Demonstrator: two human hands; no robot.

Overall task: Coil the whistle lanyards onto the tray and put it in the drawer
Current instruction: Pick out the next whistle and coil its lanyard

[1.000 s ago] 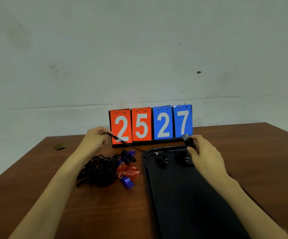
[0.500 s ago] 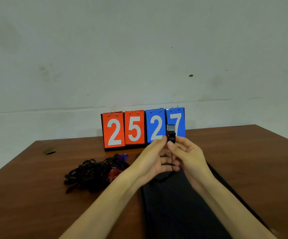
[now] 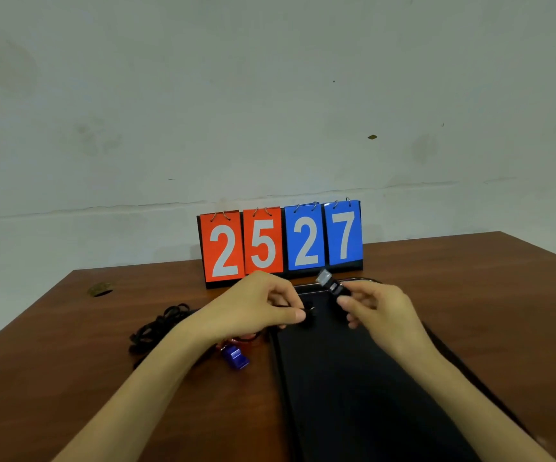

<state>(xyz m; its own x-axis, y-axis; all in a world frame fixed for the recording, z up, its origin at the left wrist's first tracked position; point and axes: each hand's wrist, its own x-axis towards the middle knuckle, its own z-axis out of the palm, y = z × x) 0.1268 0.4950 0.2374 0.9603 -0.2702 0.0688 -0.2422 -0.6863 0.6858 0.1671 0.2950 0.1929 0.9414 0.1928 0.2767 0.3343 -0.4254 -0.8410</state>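
Note:
A long black tray (image 3: 353,388) lies on the wooden table in front of me. My right hand (image 3: 380,311) pinches a black whistle (image 3: 330,283) above the tray's far end. My left hand (image 3: 253,305) pinches that whistle's thin black lanyard (image 3: 308,310) just left of it, over the tray's far left corner. A tangle of black lanyards (image 3: 160,328) lies on the table left of the tray, partly hidden by my left forearm. A blue whistle (image 3: 235,356) and a bit of a red one (image 3: 246,338) show beside the tray's left edge.
A flip scoreboard (image 3: 281,241) reading 25 and 27 stands at the table's far edge, just behind the tray. A small hole or knot (image 3: 100,290) marks the table's far left. A pale wall rises behind. No drawer is in view.
A second ago my hands were wide apart with the lanyard stretched between them. They came together at the whistle, and now they have drawn a little apart, lower over the tray's far end.

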